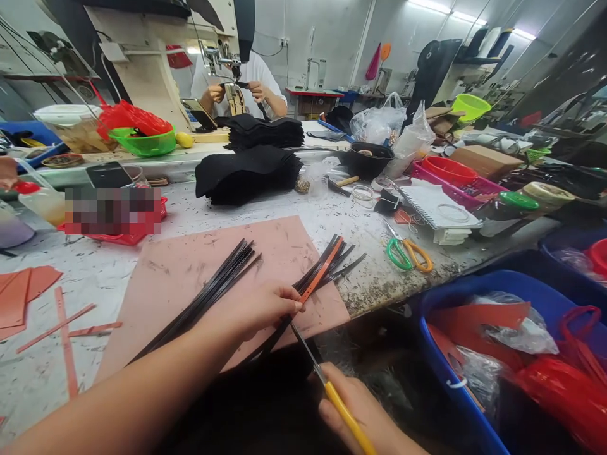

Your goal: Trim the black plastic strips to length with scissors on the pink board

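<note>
My left hand (258, 311) is closed around a bundle of thin black strips (327, 268), one of them orange on top, fanning out to the upper right. My right hand (360, 414) grips yellow-handled scissors (327, 388), whose blades point up toward the bundle just under my left fingers. A second bundle of black strips (208, 294) lies across the pink cutting mat (265, 253).
Green and orange scissors (408, 251) lie on the bench to the right. Stacks of black fabric (246, 174) sit at the back. Orange offcuts (28, 294) lie at left. A blue tub (478, 297) with orange pieces and bags stands at right. Another person works at a sewing machine (227, 69) beyond.
</note>
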A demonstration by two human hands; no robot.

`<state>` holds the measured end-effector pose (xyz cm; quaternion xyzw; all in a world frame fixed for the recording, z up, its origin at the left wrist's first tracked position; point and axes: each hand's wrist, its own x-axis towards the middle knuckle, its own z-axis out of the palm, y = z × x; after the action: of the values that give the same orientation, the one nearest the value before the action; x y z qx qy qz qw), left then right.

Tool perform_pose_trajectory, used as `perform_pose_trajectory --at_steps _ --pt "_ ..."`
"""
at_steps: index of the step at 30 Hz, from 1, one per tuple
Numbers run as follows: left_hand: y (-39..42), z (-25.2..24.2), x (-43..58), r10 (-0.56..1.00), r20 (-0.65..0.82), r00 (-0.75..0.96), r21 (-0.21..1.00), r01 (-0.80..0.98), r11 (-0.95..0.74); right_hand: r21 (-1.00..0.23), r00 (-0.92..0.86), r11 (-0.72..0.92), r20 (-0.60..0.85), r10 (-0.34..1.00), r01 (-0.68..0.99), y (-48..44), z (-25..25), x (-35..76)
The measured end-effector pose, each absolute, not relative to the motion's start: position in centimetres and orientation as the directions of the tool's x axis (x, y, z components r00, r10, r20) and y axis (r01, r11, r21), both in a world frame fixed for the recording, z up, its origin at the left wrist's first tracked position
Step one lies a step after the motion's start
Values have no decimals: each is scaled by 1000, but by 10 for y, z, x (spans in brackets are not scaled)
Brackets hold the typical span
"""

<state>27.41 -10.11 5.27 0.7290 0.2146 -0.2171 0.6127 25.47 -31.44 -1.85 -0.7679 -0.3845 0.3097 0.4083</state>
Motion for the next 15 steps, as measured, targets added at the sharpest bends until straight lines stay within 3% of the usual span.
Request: perform_pose_trajectory --at_steps 15 --pt "-103 54 273 47 -576 816 793 572 -209 -860 546 -382 -151 824 339 -317 -19 252"
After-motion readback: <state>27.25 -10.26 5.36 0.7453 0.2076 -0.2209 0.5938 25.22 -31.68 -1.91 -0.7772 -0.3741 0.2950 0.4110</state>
